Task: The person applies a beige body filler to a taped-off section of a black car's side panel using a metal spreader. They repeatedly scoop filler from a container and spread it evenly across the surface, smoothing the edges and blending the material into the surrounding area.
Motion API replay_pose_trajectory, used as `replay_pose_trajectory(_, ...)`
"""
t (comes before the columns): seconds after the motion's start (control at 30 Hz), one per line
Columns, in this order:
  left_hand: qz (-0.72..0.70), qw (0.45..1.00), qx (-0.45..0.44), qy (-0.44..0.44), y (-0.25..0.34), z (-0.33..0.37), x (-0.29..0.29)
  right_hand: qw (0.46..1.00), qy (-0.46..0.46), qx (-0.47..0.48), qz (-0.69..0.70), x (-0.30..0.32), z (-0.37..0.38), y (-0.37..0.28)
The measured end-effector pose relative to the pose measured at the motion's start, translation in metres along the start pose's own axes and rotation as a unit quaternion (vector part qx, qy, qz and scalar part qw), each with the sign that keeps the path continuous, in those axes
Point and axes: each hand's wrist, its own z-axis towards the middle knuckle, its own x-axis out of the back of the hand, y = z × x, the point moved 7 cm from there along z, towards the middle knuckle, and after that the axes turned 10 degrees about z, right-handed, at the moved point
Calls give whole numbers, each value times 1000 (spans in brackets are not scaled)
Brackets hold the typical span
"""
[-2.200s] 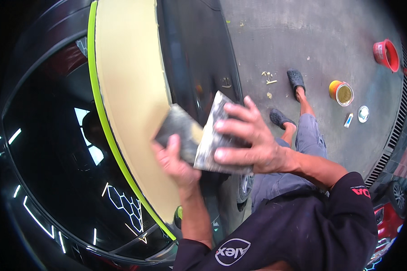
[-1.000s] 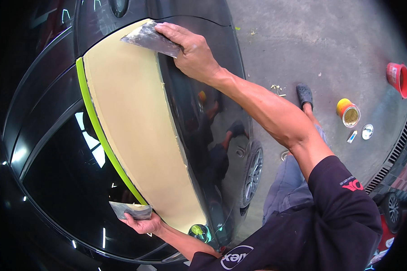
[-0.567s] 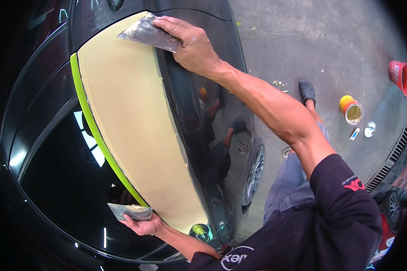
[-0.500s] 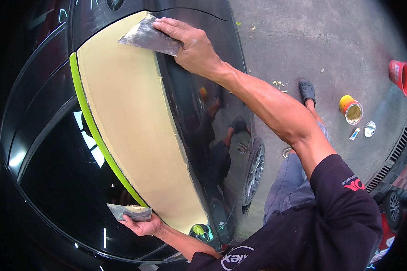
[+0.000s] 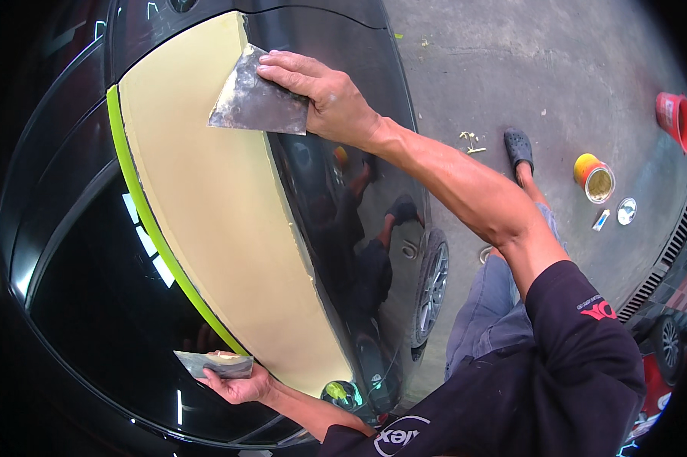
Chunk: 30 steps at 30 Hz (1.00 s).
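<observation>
My right hand [image 5: 336, 99] grips a broad, putty-smeared metal putty spreader [image 5: 261, 99], its thumb hidden behind the blade. The spreader rests at the right edge of a long coat of cream body filler [image 5: 214, 206] on a black car panel, towards its far end. Low on the left, my left hand [image 5: 241, 385] is closed on a second spreader [image 5: 218, 364] and holds it over the dark window, beside the near end of the filler. Some cream putty shows on that blade. Bright green masking tape [image 5: 149, 209] borders the filler's left side.
On the concrete floor to the right stand an open filler can [image 5: 596, 181], a small tube [image 5: 602, 220], a round lid [image 5: 627, 211] and a red bucket [image 5: 676, 122]. The car's wheel [image 5: 432, 282] is beside my legs. A drain grate [image 5: 663, 263] runs along the right.
My right hand has drawn its spreader a little way down along the filler, and the blade has turned. The left hand has hardly moved.
</observation>
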Motion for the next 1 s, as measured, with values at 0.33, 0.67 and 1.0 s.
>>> replay_pose_trajectory(0.33, -6, 1000, -20, -8, 2, 2, -2, 1000, -9, 7, -6, -8, -27, -17)
replay_pose_trajectory(0.67, -19, 999, -30, -33, 1, 5, 3, 999, 5, -13, 39, -17, -57, -32)
replay_pose_trajectory(1.0, -41, 998, -38, -27, -1, 7, 3, 1000, -4, 5, 31, -23, -83, -49)
